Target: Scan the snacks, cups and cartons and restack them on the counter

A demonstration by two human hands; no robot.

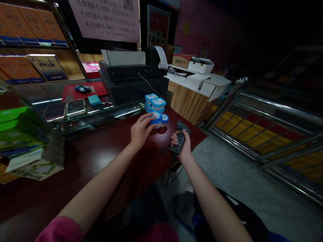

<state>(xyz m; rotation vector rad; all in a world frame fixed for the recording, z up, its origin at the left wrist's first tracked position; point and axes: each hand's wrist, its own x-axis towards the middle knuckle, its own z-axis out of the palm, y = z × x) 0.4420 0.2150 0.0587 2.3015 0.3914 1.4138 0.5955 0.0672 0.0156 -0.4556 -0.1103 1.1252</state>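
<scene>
Well, round tub: The round tub with a blue lid [156, 117] is in front of us at 12 o'clock, by the far part of the dark red surface [101, 148]. We can't tell if its bottom touches the surface.
Left hand: Our left hand [141, 130] is the nearer one. Its fingers are bent around the round tub, tips on the lid and thumb on our side. From this palm, the tub is at 2 o'clock.
Right hand: Our right hand [184, 145] has its fingers wrapped around the handle of a dark scanner [180, 136]. It does not touch any tub.
Scanner: Its long way runs from 7 o'clock at the handle to 1 o'clock at the head. We can't tell just where its front points.
Gap to watch: From the scanner, the round tub is at 10 o'clock, near but apart. We think this gap matters most, and we see only bare surface in it, plus the small tub's edge.
Small tub: Another blue-lidded tub [165, 118] is just beside the round tub, at 3 o'clock.
Stacked tubs: The stacked blue tubs [158, 103] are at 12 o'clock from our left fingertips, just behind the round one.
</scene>
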